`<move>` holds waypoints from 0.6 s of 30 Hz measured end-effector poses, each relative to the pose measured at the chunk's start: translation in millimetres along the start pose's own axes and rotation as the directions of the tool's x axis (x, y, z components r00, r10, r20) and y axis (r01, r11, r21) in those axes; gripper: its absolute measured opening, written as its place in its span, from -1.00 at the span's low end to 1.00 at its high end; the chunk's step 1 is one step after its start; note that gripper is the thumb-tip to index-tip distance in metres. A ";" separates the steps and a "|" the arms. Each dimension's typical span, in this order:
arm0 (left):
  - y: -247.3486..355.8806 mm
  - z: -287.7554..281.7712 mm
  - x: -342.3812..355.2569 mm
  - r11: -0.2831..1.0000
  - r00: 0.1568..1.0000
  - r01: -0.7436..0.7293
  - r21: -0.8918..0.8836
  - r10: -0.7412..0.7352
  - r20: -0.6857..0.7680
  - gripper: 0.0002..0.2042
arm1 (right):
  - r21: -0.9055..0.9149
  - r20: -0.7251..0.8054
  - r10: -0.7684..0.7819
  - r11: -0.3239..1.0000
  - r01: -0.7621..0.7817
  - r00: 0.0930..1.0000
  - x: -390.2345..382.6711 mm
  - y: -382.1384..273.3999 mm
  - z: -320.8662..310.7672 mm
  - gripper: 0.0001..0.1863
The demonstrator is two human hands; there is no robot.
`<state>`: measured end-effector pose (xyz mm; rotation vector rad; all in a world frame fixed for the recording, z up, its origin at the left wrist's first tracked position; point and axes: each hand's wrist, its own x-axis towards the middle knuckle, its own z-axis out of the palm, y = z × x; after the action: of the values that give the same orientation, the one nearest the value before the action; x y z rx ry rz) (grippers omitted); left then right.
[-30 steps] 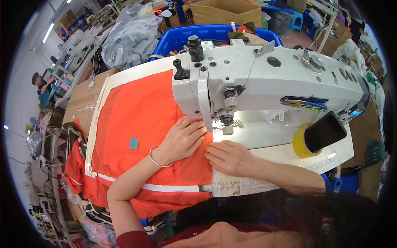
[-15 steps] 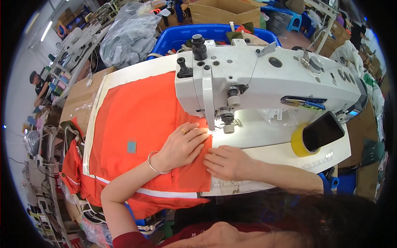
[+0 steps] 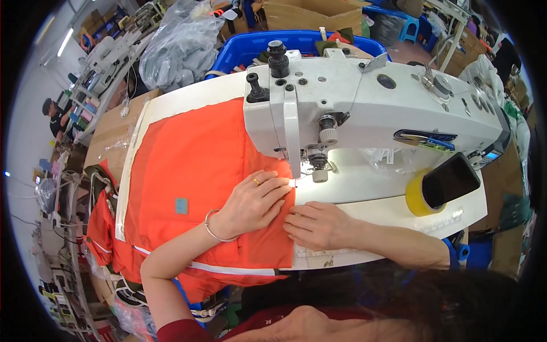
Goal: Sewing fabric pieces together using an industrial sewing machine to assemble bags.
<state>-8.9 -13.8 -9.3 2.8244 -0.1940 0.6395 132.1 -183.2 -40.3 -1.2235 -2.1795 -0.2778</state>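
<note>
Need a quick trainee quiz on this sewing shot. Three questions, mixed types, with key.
1. True or false: the yellowish ring is on the right hand.
2. The round holder propping the phone is: A) blue, B) yellow, C) green.
3. Fill in: the right hand's fingers touch the orange fabric's ____ edge.

Key: 1. False, it is on the left hand. 2. B. 3. right.

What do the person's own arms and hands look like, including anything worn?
The left hand wears a gold-coloured ring, its wrist a slim silver-coloured bangle. The right hand shows no jewellery. Both are ungloved, forearms bare. A dark red fabric sleeve ends above the left elbow.
</note>
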 end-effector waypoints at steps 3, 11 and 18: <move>1.8 3.4 0.2 1.000 1.000 0.006 -0.008 -0.006 -0.018 -0.73 | 0.001 -0.009 -0.017 1.000 0.017 1.000 -1.1 1.5 -1.9 -0.79; -1.7 1.8 7.3 0.999 0.999 0.043 0.015 -0.043 -0.001 -0.72 | -0.009 -0.046 -0.013 1.000 0.013 0.999 -1.1 4.5 -1.1 -0.79; -13.2 2.1 13.6 0.999 1.000 0.004 0.042 -0.005 0.027 -0.70 | -0.011 -0.057 -0.009 1.000 0.008 0.998 0.4 5.8 -0.9 -0.79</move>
<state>6.5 -2.7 -7.8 2.8745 -0.1813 0.6114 137.1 -180.1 -40.0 -1.1982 -2.1374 -0.3245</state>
